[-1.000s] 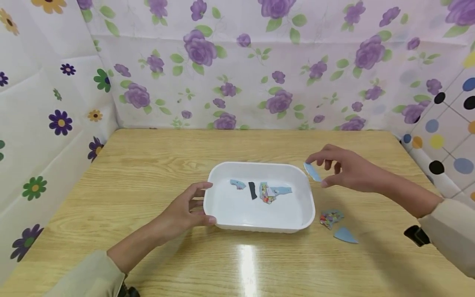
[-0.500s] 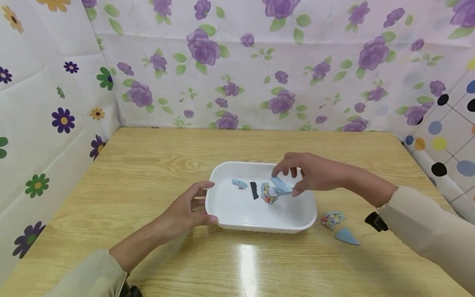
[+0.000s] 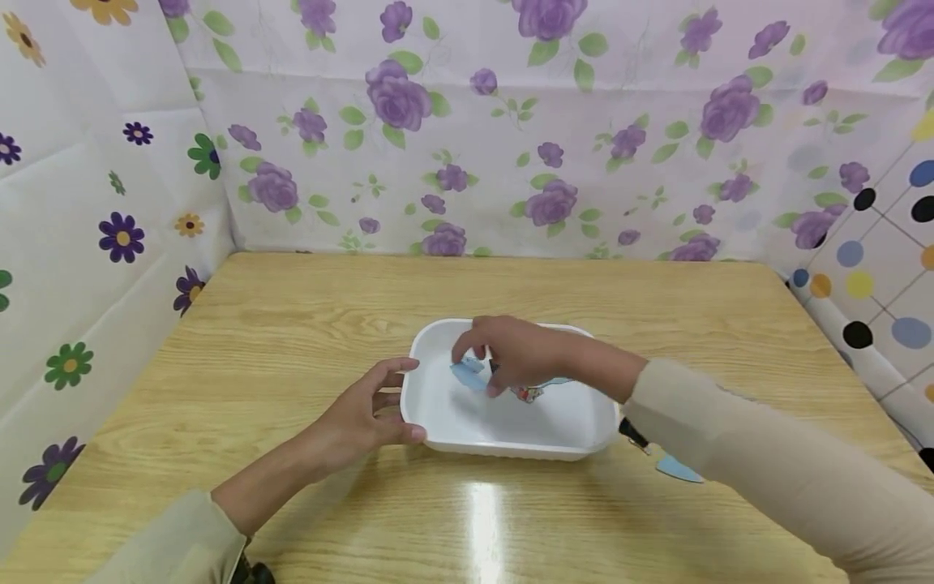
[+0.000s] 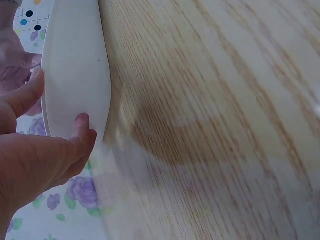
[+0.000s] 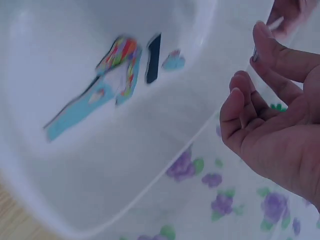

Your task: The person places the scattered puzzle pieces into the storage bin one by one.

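My right hand (image 3: 521,350) is over the left part of a white plastic tray (image 3: 503,430), pinching a flat light-blue piece (image 3: 465,376) between thumb and index finger. In the right wrist view only that piece's thin edge shows at the fingertips. My left hand (image 3: 357,422) grips the tray's left end, with its thumb at the front corner. Inside the tray lie a black strip (image 5: 153,59), a small blue piece (image 5: 174,61), a colourful printed piece (image 5: 118,55) and a long blue piece (image 5: 75,115); the right hand partly hides them in the head view.
A blue triangular piece (image 3: 679,469) lies on the wooden table (image 3: 328,300) to the right of the tray. The right sleeve (image 3: 730,438) passes over that side and covers the patterned piece there. Flower-printed sheeting (image 3: 409,162) stands behind the table.
My right hand has carried the light-blue piece leftward, from beyond the tray's right rim to above its left part. The left hand has kept its place on the tray.
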The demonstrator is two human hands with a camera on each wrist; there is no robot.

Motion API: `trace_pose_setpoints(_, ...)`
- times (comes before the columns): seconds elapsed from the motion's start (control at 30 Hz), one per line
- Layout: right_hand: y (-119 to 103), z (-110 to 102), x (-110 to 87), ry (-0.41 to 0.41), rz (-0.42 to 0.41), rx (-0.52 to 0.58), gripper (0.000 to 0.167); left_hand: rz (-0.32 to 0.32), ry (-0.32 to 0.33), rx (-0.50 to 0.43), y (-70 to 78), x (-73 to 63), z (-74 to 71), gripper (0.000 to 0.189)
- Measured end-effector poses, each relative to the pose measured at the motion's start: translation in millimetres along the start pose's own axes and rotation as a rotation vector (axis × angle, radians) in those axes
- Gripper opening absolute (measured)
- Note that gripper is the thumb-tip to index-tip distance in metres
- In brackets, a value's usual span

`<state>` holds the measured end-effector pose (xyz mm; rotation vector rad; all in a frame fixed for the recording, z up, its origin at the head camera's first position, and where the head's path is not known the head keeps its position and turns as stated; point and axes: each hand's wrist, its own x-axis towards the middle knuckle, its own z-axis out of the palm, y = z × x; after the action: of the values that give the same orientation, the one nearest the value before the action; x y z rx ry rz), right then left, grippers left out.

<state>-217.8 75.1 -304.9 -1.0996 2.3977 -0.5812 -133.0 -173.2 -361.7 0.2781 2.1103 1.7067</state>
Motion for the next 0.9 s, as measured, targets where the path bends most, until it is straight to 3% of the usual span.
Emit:
trace_pose_setpoints(0.17, -16.0, 19.3, 18.1, -0.037, -0.006, -0.109, 0.059, 0.004, -0.007, -0.016, -1.1, 0.8, -0.1, 0.086)
trace_pose_setpoints(0.37, -25.0, 27.8, 23.1, -0.064, 0.002, -0.222, 0.067, 0.006, -0.005, -0.025, -1.3, 1.0, -0.3, 0.085)
trace_pose_setpoints(0.63, -25.6, 10.6, 16.0, -0.044, -0.023, -0.164, 0.049, 0.007, 0.002, -0.014, -0.1, 0.7, -0.9, 0.086)
trace_pose_setpoints(0.9, -5.7, -22.7, -12.7, 0.026, -0.003, -0.028, 0.044, -0.01, 0.006, 0.016, 1.1, 0.0, 0.5, 0.086)
